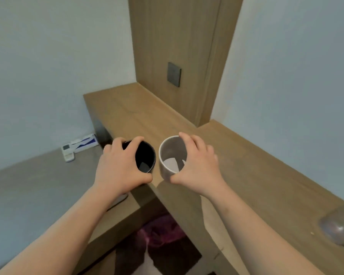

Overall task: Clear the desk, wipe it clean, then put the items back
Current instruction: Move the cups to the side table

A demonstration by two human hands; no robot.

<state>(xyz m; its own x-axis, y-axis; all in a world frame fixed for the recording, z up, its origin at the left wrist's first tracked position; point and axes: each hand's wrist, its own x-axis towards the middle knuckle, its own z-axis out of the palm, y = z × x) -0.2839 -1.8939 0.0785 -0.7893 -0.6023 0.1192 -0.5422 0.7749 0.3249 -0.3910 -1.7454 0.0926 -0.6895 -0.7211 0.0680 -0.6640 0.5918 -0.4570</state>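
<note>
My left hand [119,167] grips a black cup [145,157] from above, fingers curled over its rim. My right hand [197,163] grips a white cup [170,155] the same way, thumb on the near side. Both cups are upright and side by side, close over the near edge of the wooden desk [139,114]. Whether they touch the desk surface I cannot tell. Something pale lies in the bottom of each cup.
A grey surface [34,187] lies lower at the left, with a white remote [68,151] and a blue and white box [85,142] by the wall. A translucent rounded object [340,229] sits at the desk's right end. A dark wall plate [174,74] is on the wooden panel.
</note>
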